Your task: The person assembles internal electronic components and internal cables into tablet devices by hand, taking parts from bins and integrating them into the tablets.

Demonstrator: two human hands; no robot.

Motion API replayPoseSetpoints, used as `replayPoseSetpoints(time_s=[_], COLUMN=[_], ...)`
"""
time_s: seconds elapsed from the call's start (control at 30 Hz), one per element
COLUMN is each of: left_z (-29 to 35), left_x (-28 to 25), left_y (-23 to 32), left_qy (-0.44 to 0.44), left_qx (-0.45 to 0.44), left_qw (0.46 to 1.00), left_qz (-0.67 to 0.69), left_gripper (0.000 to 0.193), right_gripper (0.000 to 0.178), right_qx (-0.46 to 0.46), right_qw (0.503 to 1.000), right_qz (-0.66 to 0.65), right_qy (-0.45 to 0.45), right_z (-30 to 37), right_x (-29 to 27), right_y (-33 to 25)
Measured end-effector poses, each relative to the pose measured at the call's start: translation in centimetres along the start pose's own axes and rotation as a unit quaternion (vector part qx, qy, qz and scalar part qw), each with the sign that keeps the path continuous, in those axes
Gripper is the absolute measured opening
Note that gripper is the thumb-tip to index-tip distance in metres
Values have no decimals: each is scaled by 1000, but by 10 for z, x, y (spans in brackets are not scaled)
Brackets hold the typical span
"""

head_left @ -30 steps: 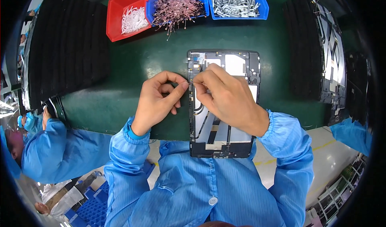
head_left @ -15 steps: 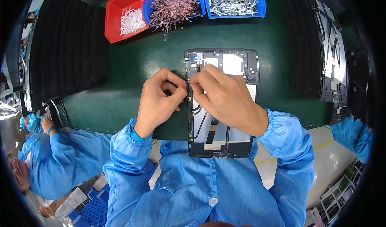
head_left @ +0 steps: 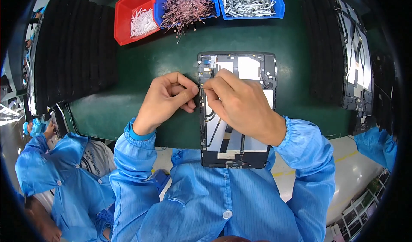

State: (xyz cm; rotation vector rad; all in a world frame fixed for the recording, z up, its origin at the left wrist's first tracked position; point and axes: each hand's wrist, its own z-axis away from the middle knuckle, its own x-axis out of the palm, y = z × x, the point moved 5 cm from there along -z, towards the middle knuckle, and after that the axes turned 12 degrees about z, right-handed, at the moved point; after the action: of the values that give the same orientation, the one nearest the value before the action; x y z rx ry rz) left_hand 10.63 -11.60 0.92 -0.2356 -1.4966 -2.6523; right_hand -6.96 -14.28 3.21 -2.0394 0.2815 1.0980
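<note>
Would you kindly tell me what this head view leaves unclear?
Head view: anything pinched by the right hand, hidden by its fingers.
Head view: anything pinched by the left hand, too small.
Head view: middle of the open device, covered by the right hand.
Head view: far end of the rightmost blue bin, past the top edge.

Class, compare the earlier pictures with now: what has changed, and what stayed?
The left hand has shifted slightly left at the wrist; a co-worker at far left has changed posture. The right hand stays over the tablet-like device, and the red bin stays put.
</note>
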Motion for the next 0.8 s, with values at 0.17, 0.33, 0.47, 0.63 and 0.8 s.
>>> replayPoseSetpoints(time_s=[0.17,0.33,0.47,0.63,0.8], left_z=[-2,-1,-2,0,-2], left_x=[0,-2,-2,3,2], left_y=[0,0,-2,0,-1], left_qy=[-3,1,1,7,16], left_qx=[-3,-5,-4,5,-3], left_qw=[1000,1000,1000,1000,1000], left_qz=[0,-13,-8,-12,-2], left_gripper=[10,10,10,9,8], right_gripper=[14,16,16,15,15], right_qx=[-4,-8,-3,-4,-4], right_qw=[1000,1000,1000,1000,1000], right_qz=[-5,-10,-9,-11,-9], right_qy=[3,1,-11,-8,-16], right_z=[-1,-1,-2,0,-1], right_x=[0,-1,1,-3,-3], right_y=[1,0,0,0,0])
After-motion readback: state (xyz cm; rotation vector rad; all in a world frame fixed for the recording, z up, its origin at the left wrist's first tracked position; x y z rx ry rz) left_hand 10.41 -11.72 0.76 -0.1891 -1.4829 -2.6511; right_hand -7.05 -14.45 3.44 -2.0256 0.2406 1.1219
